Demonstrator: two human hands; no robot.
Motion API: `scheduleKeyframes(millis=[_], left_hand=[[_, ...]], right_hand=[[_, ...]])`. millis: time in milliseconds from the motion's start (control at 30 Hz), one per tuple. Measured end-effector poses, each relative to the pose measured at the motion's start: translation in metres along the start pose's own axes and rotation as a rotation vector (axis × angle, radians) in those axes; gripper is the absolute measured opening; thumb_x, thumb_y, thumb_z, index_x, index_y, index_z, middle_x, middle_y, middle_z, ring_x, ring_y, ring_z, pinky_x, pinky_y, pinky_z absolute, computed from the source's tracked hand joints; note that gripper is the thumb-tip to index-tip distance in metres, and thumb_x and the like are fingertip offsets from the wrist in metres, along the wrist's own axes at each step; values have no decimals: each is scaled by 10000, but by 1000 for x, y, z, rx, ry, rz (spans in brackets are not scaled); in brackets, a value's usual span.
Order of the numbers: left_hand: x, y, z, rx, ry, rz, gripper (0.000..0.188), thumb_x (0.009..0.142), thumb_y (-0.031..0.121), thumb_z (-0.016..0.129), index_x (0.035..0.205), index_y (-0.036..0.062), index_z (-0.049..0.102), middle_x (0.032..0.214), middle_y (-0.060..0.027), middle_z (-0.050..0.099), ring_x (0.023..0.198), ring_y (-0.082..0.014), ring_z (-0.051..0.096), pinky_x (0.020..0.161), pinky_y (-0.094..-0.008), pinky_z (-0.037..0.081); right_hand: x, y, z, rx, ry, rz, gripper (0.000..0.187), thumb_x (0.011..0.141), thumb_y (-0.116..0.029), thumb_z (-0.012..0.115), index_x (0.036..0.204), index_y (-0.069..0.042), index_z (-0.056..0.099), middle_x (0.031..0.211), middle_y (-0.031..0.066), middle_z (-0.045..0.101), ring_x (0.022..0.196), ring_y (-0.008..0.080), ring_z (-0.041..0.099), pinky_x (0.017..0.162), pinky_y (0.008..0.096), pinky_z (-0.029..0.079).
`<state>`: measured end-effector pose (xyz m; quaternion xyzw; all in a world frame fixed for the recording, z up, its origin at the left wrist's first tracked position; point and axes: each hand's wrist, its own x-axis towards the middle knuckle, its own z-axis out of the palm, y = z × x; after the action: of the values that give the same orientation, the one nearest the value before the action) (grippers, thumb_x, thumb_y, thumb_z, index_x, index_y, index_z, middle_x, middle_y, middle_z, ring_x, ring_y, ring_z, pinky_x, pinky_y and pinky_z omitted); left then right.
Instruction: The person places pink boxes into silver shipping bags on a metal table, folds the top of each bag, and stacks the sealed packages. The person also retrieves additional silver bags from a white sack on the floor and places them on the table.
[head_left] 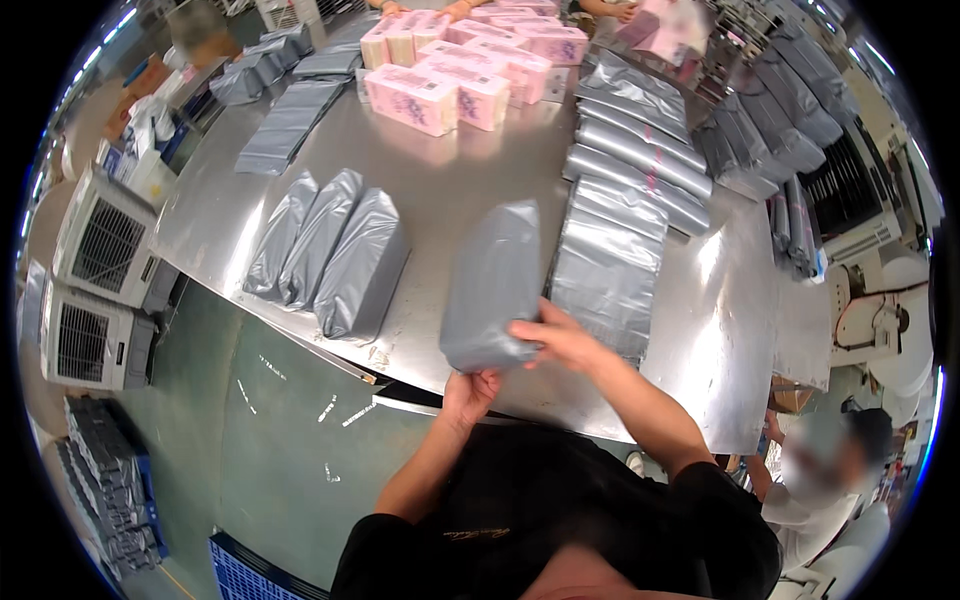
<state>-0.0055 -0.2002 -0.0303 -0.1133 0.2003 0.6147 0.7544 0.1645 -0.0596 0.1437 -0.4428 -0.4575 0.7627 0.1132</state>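
A filled grey plastic mailer bag (490, 285), shaped like a block, is held between my two hands just over the near side of the metal table (440, 190). My left hand (470, 397) cups its near lower end from below, its fingers partly hidden under the bag. The fingers and thumb of my right hand (556, 338) are closed on its near right corner. To the left, three filled grey bags (332, 255) stand side by side. Right of the held bag lies a stack of flat, overlapping grey bags (610, 260).
Pink tissue packs (430, 98) are grouped at the far side, with another person's hands (458, 10) on them. More filled grey bags (770, 120) are piled at the far right. Air coolers (95, 330) stand left. A person (830, 470) is at the lower right.
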Motion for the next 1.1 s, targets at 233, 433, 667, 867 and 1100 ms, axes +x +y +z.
scheduleKeyframes(millis=[233, 433, 667, 867, 1100], left_hand=[[-35, 41, 0, 46, 197, 101, 283, 1069, 231, 498, 1246, 32, 595, 1079, -129, 728, 881, -239, 724, 704, -333, 590], [-3, 55, 4, 891, 357, 595, 194, 974, 57, 621, 1165, 21, 632, 953, -114, 700, 749, -195, 695, 631, -309, 567], [0, 38, -9, 1404, 402, 870, 139, 904, 62, 689, 1032, 11, 699, 858, -110, 675, 664, -204, 666, 607, -306, 554], [6, 40, -13, 1509, 394, 931, 120, 915, 73, 681, 1022, 22, 701, 896, -124, 697, 695, -229, 664, 627, -330, 545], [27, 41, 50, 1646, 72, 792, 240, 911, 25, 644, 1148, 43, 674, 1123, -104, 654, 818, -202, 644, 687, -314, 537]], right_hand=[[147, 14, 134, -320, -7, -206, 1080, 884, -461, 796, 1614, 15, 157, 1344, 247, 583, 913, 234, 722, 726, 357, 609], [273, -109, 17, -651, 350, -625, 525, 944, -372, 729, 1339, -45, 616, 1224, 188, 679, 1088, 252, 678, 789, 400, 588], [366, -228, 131, -1464, 517, -432, 793, 822, -381, 797, 1513, -202, 453, 1459, 234, 458, 1265, 426, 548, 992, 519, 515], [332, -216, 94, -1344, 311, -590, 829, 817, -224, 744, 1565, -260, 389, 1553, 300, 321, 1382, 476, 416, 1080, 565, 447], [66, -159, -59, -1109, 323, -911, 855, 819, -86, 717, 1590, -245, 382, 1677, 270, 171, 1542, 415, 252, 1187, 438, 358]])
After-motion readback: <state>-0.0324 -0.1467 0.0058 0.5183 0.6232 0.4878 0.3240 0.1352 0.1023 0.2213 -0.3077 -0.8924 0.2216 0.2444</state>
